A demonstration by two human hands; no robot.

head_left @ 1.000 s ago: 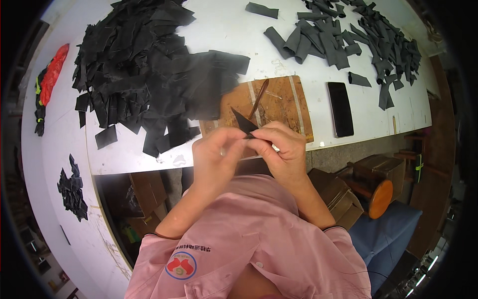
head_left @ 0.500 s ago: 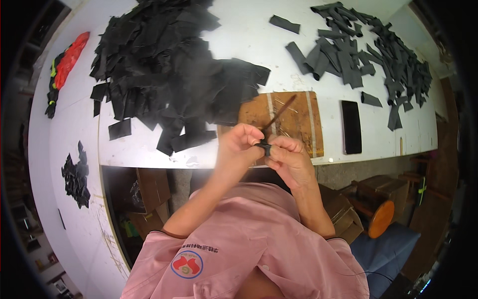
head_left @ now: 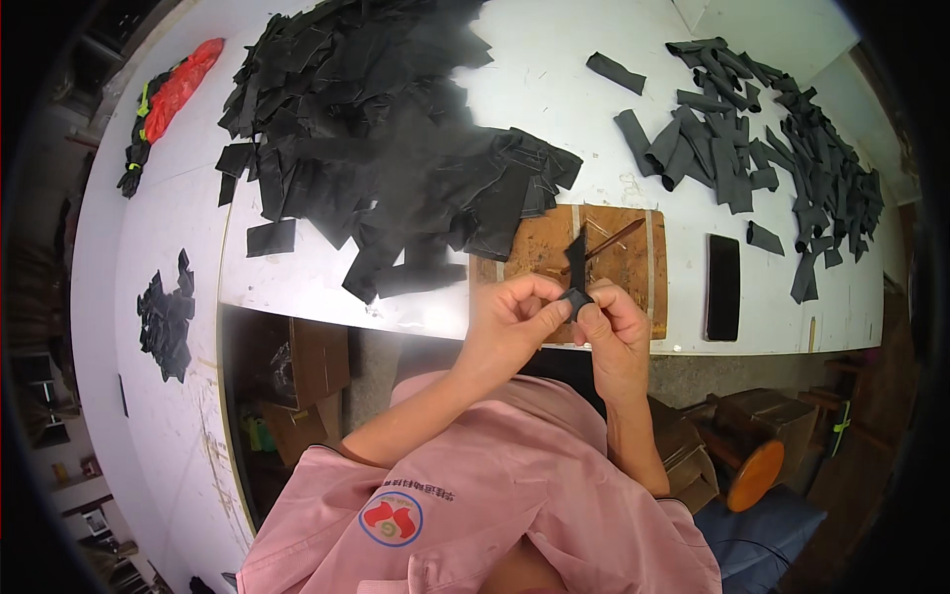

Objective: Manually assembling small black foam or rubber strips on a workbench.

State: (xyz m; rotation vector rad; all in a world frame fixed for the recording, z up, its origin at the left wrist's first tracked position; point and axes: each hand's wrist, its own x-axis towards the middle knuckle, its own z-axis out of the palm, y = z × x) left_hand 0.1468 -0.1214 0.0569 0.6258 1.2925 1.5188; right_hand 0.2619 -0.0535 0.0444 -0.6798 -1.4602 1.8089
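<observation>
A small black fabric piece (head_left: 575,272) stands up between my two hands, just above the near edge of a wooden board (head_left: 623,287). My left hand (head_left: 515,322) pinches its lower end from the left. My right hand (head_left: 616,327) grips the same end from the right, fingers curled. A thin brown stick (head_left: 612,241) lies slanted on the board behind the piece. A large heap of black fabric pieces (head_left: 376,148) covers the white table (head_left: 534,89) to the left of my hands.
Several grey-black folded strips (head_left: 752,158) are spread at the right of the table. A black phone (head_left: 722,287) lies beside the board. A red and green bundle (head_left: 168,94) sits far left, a small black pile (head_left: 166,315) on a side surface. Boxes and an orange stool (head_left: 754,473) stand below.
The black piece, held flat and low between my fingers before, now points upward. Both hands have stayed together at the board's near edge.
</observation>
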